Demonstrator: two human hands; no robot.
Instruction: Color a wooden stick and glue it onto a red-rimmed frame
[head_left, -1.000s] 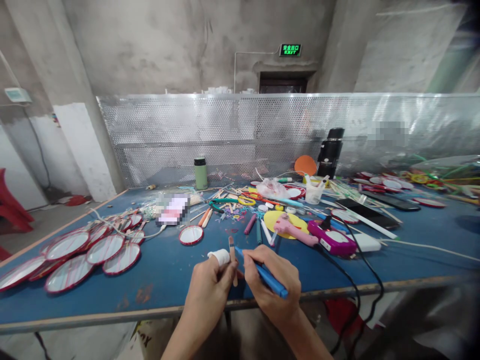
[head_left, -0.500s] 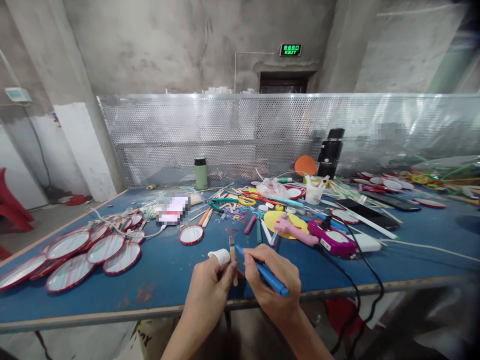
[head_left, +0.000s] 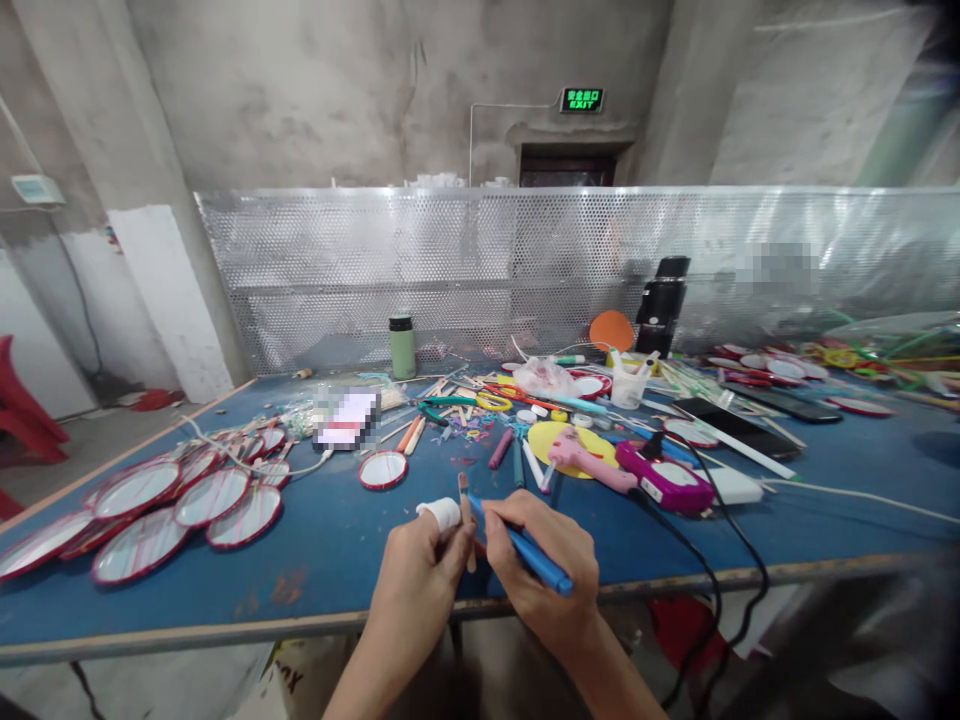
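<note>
Near the table's front edge, my left hand [head_left: 421, 572] pinches a wooden craft stick [head_left: 466, 508] upright between thumb and fingers. A dark band crosses the stick near its top, and a white wrap covers one finger of this hand. My right hand [head_left: 541, 560] is closed around a blue marker pen [head_left: 541, 562], whose tip end meets the stick just below that band. Whether the tip presses on the wood is too small to tell. Beyond my hands lies a small round red-rimmed disc [head_left: 383, 470]. Several loose markers [head_left: 501, 449] lie ahead of my right hand.
Red-rimmed discs [head_left: 138, 545] pile up at the left, beside a phone [head_left: 348, 420] on a cable. A pink glue gun [head_left: 589, 460] rests on a yellow disc, near a purple device [head_left: 666, 478]. Black cords hang over the front edge. A green bottle [head_left: 402, 347] stands behind.
My right hand has shifted slightly left, bringing the blue marker's tip end up to the craft stick. My left hand and the stick have stayed in place.
</note>
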